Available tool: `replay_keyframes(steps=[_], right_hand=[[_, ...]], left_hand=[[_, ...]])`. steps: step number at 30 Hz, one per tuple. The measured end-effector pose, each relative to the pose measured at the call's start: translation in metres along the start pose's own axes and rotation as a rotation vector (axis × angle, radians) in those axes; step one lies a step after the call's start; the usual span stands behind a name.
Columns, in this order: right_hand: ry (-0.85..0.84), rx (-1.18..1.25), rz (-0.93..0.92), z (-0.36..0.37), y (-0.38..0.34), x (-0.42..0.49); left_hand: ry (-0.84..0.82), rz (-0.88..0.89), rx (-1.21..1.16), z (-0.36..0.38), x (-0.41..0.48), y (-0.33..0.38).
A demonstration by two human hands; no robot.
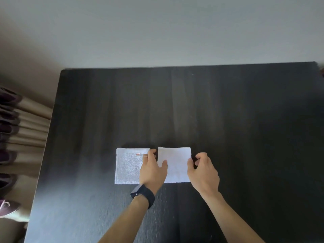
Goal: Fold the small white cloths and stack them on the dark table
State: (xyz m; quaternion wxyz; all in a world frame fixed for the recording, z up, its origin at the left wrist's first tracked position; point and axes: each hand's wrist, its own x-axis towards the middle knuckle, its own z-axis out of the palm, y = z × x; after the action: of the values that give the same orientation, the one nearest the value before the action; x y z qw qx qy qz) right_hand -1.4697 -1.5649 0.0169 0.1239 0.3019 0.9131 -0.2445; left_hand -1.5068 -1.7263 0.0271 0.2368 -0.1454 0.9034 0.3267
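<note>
1. Pinching right cloth [175,163] at its side edges, left hand [153,170] and right hand [203,171]; it lies on the surface [245,120] just beside left cloth [128,167].
2. Judgement: lift level, keep folds closed, square corners onto left cloth.

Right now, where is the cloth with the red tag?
Head view: the tagged cloth lies on the table, left of the plain cloth, its right edge hidden by the left hand.

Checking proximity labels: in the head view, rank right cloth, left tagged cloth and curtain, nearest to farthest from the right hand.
1. right cloth, touching: the right hand pinches its right edge.
2. left tagged cloth, beside it, leftward.
3. curtain, far left, off the table.
</note>
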Motion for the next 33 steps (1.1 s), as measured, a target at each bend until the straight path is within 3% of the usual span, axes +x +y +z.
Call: replay_keyframes(steps=[4,8,12,23,27,33], right_hand=[[0.208,-0.072,-0.253,0.014,0.010,-0.014],[0.147,-0.270,-0.517,0.036,0.013,-0.013],[0.038,-0.353,-0.475,0.045,0.024,0.001],[-0.009,-0.265,-0.445,0.048,0.032,0.006],[-0.094,-0.232,-0.464,0.018,0.027,0.008],[0.004,-0.119,-0.276,-0.069,0.059,-0.038]], left_hand=[[0.204,0.374,0.234,0.003,-0.011,-0.013],[0.130,0.595,0.585,0.020,0.003,-0.031],[0.088,0.605,0.648,0.028,0.017,-0.049],[0.039,0.568,0.706,0.030,0.022,-0.051],[0.040,0.541,0.734,0.025,0.014,-0.039],[-0.051,0.671,0.715,0.008,-0.027,0.021]])
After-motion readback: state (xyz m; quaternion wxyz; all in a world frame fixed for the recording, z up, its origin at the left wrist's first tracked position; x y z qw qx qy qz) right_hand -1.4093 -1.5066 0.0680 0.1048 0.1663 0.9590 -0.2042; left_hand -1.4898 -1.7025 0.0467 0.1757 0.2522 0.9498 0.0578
